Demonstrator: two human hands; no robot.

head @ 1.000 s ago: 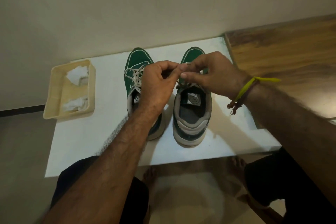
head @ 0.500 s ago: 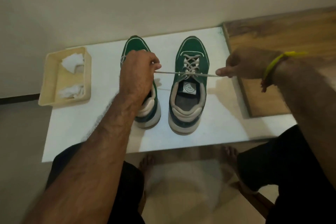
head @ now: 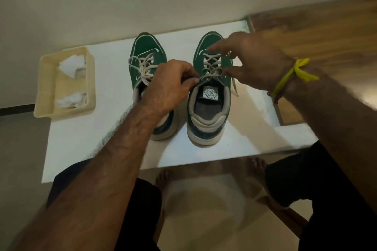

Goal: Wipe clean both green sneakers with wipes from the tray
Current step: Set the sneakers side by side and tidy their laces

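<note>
Two green sneakers with white laces stand side by side on the white table (head: pixel 98 140), toes pointing away from me. My left hand (head: pixel 170 87) covers the rear of the left sneaker (head: pixel 146 47) and pinches a lace (head: pixel 204 78) at the top eyelets of the right sneaker (head: pixel 206 128). Over that sneaker's laces hovers my right hand (head: pixel 253 61), fingers spread, index pointing toward the toe. A loose lace end (head: pixel 234 87) hangs down that sneaker's right side. At the table's left end is the cream tray (head: pixel 46 91) with a flat white wipe (head: pixel 71 63) and a crumpled one (head: pixel 70 99).
A wooden surface (head: pixel 318 32) adjoins the table on the right. A pale wall runs right behind the table. Below the table's near edge are my knees in dark shorts and my bare feet (head: pixel 165 181) on a light floor.
Both hands pulled the right sneaker's lace ends apart, then came back in. My right hand has let go of its end and spread its fingers; my left hand shifted onto the right sneaker's lace.
</note>
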